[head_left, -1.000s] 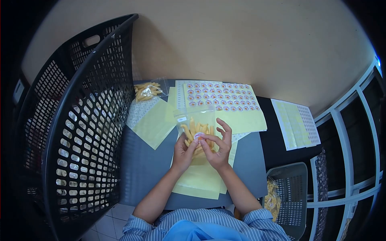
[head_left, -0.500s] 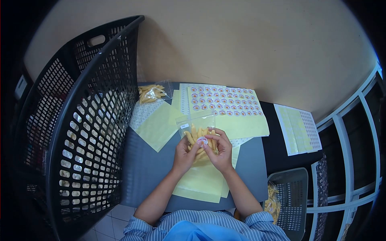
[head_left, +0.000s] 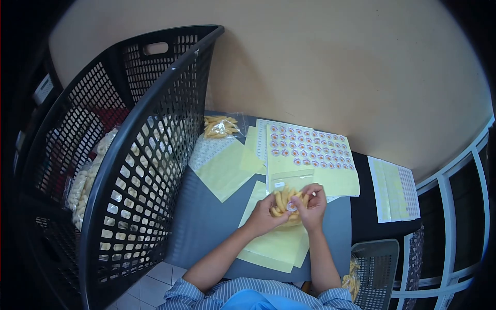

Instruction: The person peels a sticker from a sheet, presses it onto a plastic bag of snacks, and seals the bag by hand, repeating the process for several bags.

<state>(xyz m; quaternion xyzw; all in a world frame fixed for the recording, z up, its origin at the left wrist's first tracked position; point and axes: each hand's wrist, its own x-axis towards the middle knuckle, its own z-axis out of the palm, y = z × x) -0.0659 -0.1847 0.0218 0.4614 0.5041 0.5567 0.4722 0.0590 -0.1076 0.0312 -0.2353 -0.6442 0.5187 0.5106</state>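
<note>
Between my two hands is a clear zip bag of pale yellow finger-shaped pieces, its zip edge facing the wall. My left hand grips the bag's left side, thumb across the front. Fingers curled at its right side, my right hand holds the bag too, with the thumb on a round sticker on its front. Yellow backing paper lies beneath the hands. Just beyond the bag is a sheet of round stickers, with several rows still on it.
A tall black basket holding several packed bags stands at the left. Another filled bag lies by the wall. More sticker sheets are at the right, above a grey basket with bagged yellow pieces.
The head view has turned left, so everything sits further right and lower. Both hands keep hold of the bag, and the right thumb still presses around the sticker.
</note>
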